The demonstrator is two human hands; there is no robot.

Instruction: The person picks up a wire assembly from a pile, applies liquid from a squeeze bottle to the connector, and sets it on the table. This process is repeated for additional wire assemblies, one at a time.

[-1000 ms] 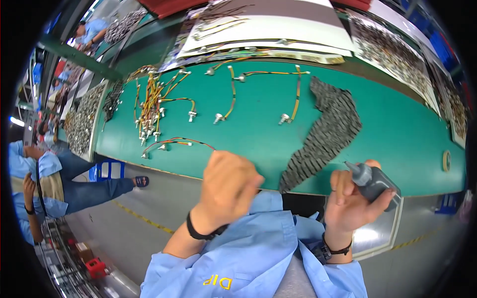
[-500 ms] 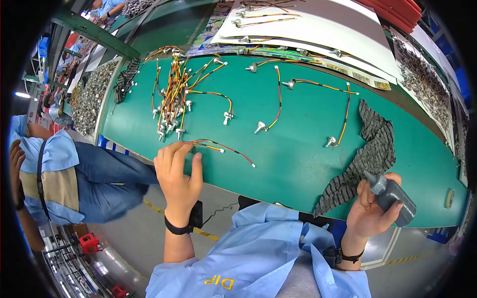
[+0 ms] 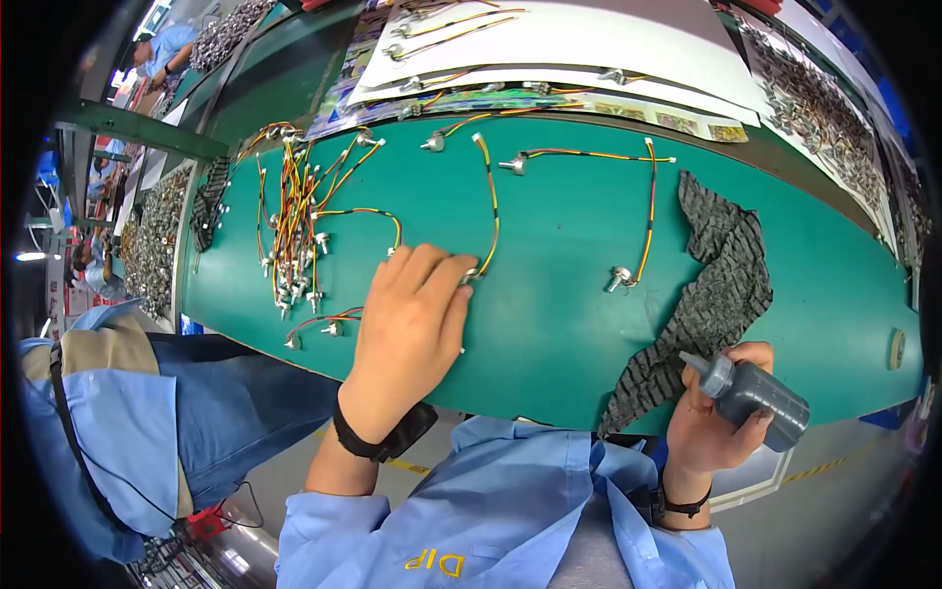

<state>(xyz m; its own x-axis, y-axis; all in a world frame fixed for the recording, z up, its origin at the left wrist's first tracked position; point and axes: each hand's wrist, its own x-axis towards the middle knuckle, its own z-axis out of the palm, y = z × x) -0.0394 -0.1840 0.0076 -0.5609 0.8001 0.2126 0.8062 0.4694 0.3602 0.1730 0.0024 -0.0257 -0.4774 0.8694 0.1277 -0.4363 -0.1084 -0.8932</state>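
Note:
My left hand (image 3: pixel 412 324) is over the middle of the green work surface, its index finger and thumb closing on a wired potentiometer (image 3: pixel 471 276). That part's metal body is mostly behind my fingers, while its red, yellow and black wires (image 3: pixel 494 206) run away from me to a white plug. In my right hand (image 3: pixel 711 432) is a dark grey squeeze bottle (image 3: pixel 760 398), its nozzle tilted up to the left over a striped grey cloth (image 3: pixel 726 275). Right of my left hand lies another wired potentiometer (image 3: pixel 620 279); others with wires (image 3: pixel 515 165) lie farther back.
A heap of wired potentiometers (image 3: pixel 294 216) covers the left of the green table (image 3: pixel 549 344). White sheets (image 3: pixel 589 49) with more parts lie at the back. A tape roll (image 3: pixel 897 349) sits at far right. A person in blue (image 3: pixel 118 422) stands close on my left.
My left hand has moved right, from the wired parts in front of the heap to the single potentiometer. The right hand still holds the bottle. The view has shifted slightly.

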